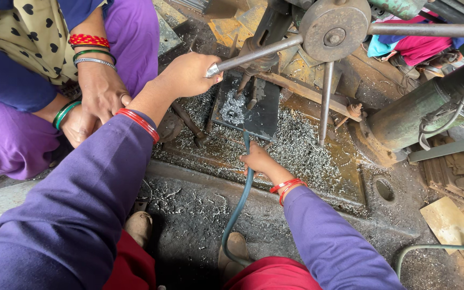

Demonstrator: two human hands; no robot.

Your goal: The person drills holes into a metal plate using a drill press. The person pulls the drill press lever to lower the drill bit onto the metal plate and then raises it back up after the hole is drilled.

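- left hand (188, 74): fingers curled tight around the end of a steel feed lever (259, 52), one spoke of the round hub (333, 29) on a drill press.
- right hand (257, 160): fingers pinched on a dark green hose (240, 201), its tip aimed at the workpiece.
- dark metal plate (261, 107): lies flat on the machine bed (345, 166) under the drill bit (244, 80), strewn with shiny swarf (233, 109).
- co-worker's hands (99, 91): bangled, clasped together, resting just left of the lever hand.
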